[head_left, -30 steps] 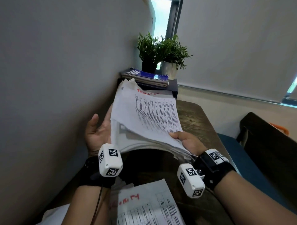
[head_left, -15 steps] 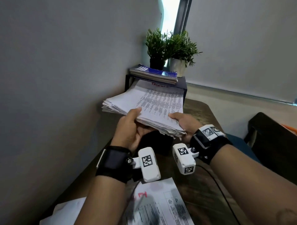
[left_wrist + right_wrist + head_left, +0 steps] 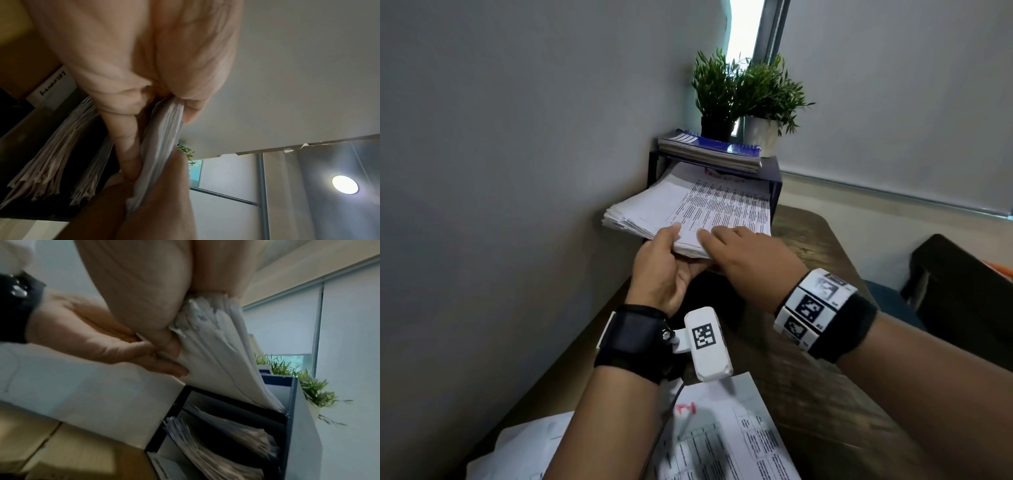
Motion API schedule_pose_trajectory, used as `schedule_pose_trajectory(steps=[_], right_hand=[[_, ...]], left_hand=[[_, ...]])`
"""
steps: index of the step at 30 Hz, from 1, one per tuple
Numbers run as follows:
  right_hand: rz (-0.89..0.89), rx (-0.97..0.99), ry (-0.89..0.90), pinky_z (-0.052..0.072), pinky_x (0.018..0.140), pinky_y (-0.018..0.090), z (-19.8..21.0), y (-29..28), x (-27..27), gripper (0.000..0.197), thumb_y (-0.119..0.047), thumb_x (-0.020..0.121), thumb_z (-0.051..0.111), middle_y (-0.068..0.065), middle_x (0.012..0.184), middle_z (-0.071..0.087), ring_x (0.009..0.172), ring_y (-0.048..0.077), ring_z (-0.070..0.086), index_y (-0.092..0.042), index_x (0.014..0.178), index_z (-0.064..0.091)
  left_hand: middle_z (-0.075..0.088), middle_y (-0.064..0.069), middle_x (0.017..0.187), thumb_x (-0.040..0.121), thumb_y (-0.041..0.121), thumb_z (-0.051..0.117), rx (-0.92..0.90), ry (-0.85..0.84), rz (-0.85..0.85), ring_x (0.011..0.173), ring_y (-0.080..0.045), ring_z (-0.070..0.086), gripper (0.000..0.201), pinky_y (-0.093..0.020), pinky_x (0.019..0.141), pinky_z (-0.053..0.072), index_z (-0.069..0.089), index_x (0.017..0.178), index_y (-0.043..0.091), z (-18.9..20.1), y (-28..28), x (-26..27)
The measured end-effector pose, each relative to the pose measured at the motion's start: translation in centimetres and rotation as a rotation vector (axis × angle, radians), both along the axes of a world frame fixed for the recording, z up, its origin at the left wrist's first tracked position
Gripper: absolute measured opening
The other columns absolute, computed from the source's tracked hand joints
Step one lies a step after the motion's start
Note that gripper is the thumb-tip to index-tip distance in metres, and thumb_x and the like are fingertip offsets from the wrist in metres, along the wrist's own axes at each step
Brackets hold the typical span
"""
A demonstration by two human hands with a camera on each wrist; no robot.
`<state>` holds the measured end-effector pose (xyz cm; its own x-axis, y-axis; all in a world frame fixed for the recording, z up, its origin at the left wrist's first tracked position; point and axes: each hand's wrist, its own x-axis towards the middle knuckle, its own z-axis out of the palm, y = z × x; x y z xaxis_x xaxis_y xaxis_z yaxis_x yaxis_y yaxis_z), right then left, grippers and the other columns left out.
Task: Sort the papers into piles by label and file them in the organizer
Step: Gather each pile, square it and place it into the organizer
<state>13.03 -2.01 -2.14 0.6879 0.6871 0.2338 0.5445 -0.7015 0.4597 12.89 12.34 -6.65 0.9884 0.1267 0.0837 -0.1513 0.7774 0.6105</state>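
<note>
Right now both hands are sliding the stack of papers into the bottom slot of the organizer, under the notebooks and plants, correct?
Not the bottom slot. The left hand and right hand feed the stack of papers into the top slot of the organizer; the right wrist view shows lower slots already holding papers. The notebooks and plants do sit on top.

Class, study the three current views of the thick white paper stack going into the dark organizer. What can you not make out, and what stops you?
- Red label on the thick white paper stack: head view, hidden under the spiral notebooks.
- Left hand fingers under the stack: head view, covered by paper.
- Handwritten tag: left wrist view, blurred.
- Dark organizer lowest shelf: right wrist view, cut off by the edge.
</note>
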Motion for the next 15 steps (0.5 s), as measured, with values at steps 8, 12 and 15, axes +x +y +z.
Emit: schedule_pose_trajectory(steps=[8, 12, 15], right_hand=[[-0.046, 0.075, -0.018, 0.053, 0.074, 0.048, 0.8, 0.8, 6.0, 0.040, -0.015, 0.097, 0.044, 0.011, 0.121, 0.051, 0.102, 0.035, 0.059, -0.016, 0.137, 0.037], [-0.130, 0.093, 0.003, 0.051, 0.078, 0.045, 2.3, 0.4, 11.5, 0.043, -0.011, 0.098, 0.045, 0.014, 0.129, 0.049, 0.106, 0.037, 0.058, -0.016, 0.140, 0.035], [-0.167, 0.052, 0.038, 0.049, 0.082, 0.046, 2.9, 0.5, 14.1, 0.047, -0.012, 0.095, 0.050, 0.016, 0.131, 0.048, 0.109, 0.037, 0.054, -0.015, 0.140, 0.035]], left_hand=[[0.054, -0.017, 0.144, 0.102, 0.029, 0.054, -0.057, -0.012, 0.040, 0.128, -0.032, 0.058, 0.047, -0.048, 0.100, 0.053, 0.047, 0.141, 0.004, -0.9, -0.4, 1.0], [0.047, -0.022, 0.145, 0.101, 0.027, 0.055, -0.056, 0.029, 0.057, 0.124, -0.034, 0.059, 0.037, -0.049, 0.099, 0.054, 0.046, 0.134, 0.011, -1.3, -0.5, 1.4], [0.050, -0.021, 0.142, 0.103, 0.024, 0.053, -0.058, 0.049, 0.062, 0.122, -0.035, 0.060, 0.013, -0.049, 0.096, 0.055, 0.054, 0.114, 0.017, -1.8, -0.5, 1.6]])
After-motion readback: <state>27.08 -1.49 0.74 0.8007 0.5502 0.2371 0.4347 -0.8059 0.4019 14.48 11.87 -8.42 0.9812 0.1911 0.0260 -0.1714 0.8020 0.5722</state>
